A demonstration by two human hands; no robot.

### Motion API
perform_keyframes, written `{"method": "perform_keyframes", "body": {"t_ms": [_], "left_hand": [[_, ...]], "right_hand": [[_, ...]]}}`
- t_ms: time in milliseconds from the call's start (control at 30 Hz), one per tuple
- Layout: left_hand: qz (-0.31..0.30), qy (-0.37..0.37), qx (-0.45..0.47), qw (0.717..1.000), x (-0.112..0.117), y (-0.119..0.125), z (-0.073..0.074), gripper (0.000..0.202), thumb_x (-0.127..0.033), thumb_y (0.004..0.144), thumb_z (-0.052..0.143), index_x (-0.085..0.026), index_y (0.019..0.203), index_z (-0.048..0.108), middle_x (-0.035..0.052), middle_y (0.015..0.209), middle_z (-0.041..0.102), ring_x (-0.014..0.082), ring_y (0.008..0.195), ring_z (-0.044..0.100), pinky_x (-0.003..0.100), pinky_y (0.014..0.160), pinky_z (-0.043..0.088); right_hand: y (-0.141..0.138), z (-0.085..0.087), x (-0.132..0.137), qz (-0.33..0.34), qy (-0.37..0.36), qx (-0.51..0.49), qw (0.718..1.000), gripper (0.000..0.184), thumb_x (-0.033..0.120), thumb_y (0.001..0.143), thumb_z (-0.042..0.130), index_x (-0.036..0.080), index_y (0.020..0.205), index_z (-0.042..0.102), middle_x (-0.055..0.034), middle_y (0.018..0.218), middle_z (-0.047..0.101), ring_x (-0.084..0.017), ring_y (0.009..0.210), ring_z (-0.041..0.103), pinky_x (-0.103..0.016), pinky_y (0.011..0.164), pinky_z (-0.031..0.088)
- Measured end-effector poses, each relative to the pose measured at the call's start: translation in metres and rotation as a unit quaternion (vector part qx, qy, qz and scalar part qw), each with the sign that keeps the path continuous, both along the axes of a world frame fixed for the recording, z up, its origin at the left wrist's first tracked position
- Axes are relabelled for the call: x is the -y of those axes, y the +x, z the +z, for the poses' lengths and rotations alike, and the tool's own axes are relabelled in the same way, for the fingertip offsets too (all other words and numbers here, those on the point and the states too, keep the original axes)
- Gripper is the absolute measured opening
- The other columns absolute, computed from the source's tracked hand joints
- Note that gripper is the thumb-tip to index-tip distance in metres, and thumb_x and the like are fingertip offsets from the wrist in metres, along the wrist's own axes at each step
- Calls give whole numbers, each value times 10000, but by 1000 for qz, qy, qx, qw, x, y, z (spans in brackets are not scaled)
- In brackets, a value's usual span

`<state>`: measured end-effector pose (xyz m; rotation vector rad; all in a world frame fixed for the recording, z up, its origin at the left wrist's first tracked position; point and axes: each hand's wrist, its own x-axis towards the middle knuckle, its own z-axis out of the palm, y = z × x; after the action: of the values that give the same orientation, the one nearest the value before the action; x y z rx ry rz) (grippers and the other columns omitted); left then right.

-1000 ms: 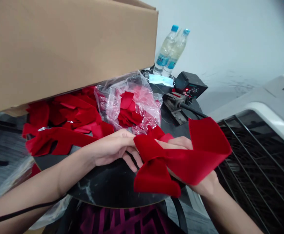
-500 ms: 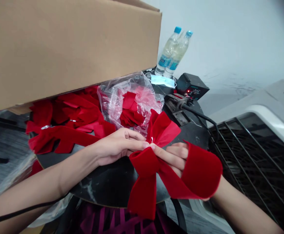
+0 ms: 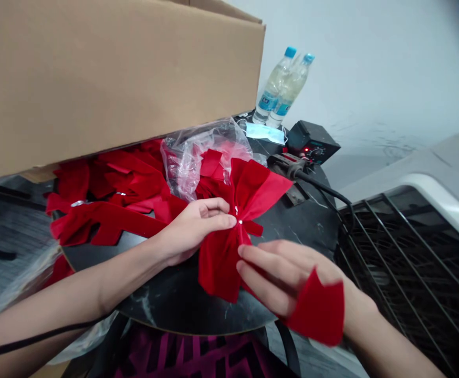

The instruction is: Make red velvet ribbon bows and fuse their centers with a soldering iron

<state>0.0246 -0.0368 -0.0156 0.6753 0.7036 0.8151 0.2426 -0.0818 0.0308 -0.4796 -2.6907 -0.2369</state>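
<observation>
A red velvet bow (image 3: 221, 262) with a shiny wire at its middle is held above the round black table. My left hand (image 3: 198, 226) pinches it beside the wire, thumb on top. On the bow's lower right, my right hand (image 3: 280, 268) is closed with its fingertips at the fabric just below the wire; its thumb is hidden. One ribbon tail (image 3: 320, 312) hangs across the right wrist. Left of the hands lies a pile of red velvet bows (image 3: 115, 194), some with silvery ties. Behind the held bow is a clear plastic bag (image 3: 186, 173) with red fabric pieces.
A large cardboard box (image 3: 119, 89) stands at the back left of the table (image 3: 154, 299). At the back right are two bottles (image 3: 277, 89), a blue face mask (image 3: 264, 134) and a black control box (image 3: 312, 144) with a cable. A white-framed heater or fan (image 3: 418, 210) borders the right.
The bow has been turned and its lower loop spread out below the wire. My right hand has moved down and away from the knot, while my left hand keeps its hold.
</observation>
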Motion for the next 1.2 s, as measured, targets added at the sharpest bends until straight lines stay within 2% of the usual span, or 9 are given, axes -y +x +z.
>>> {"method": "perform_keyframes", "body": {"t_ms": [100,267,433,500,600,733,867,967,1200], "left_hand": [[-30,-38,40,998,0,0,1,239,-235,825,797,-192,847,563,31,692,761,211,663,764,335,723,607],[-71,-48,47,995,3,3,-3,210,-251,884,749,-188,898,549,64,698,778,217,690,786,287,686,610],[-55,-47,41,997,0,-1,-6,166,-249,896,751,-160,877,611,48,698,755,173,680,765,206,633,582],[-42,-51,49,997,-1,-3,-6,138,-233,901,745,-148,877,639,50,704,750,164,677,759,202,647,589],[-30,-56,43,997,-2,-4,-4,205,-194,921,714,-164,1119,670,46,695,750,158,646,748,216,652,603],[-20,-50,27,998,-1,-3,-2,461,-171,941,687,-206,1381,556,40,680,752,163,629,748,226,647,608],[-36,-37,10,999,-1,-3,-3,452,-207,923,727,-184,1339,552,56,695,756,194,675,768,263,675,616],[-68,-21,2,997,-1,-5,-5,425,-230,883,783,-186,1245,567,58,726,756,215,701,773,304,697,620],[-79,12,-9,997,0,-6,-5,353,-208,841,821,-213,1061,546,12,764,727,202,674,761,341,691,633]], "right_hand": [[-8,-10,11,23,-43,-9,999,251,97,1011,487,94,1063,733,-113,1086,758,-194,973,712,-296,931,606],[-24,-22,22,5,-101,-49,994,308,73,1028,440,56,1071,744,-127,1066,767,-210,995,721,-294,946,585],[-9,-8,24,-12,-124,-49,991,300,132,1051,456,140,1196,717,-93,1161,759,-166,905,717,-285,805,596],[4,-4,20,-60,-122,-70,988,305,139,1038,504,176,1288,674,-99,1173,744,-184,927,709,-313,791,588],[15,-9,6,-127,-72,-60,987,380,105,991,594,176,1363,628,-127,1195,719,-233,1003,707,-352,836,579],[13,-22,-14,-92,-18,-93,991,310,72,965,618,155,1259,670,-130,1184,735,-240,988,726,-363,838,599],[10,-18,-21,-57,-12,-67,996,257,63,966,612,145,1201,676,-167,1284,722,-254,1006,736,-384,822,620],[10,-8,-22,-47,-9,-28,998,204,76,984,588,125,1163,675,-194,1347,690,-227,901,757,-339,711,623],[8,0,-22,-26,6,3,1000,181,83,1024,519,86,1064,695,-191,1222,751,-203,855,780,-299,708,623]]}}
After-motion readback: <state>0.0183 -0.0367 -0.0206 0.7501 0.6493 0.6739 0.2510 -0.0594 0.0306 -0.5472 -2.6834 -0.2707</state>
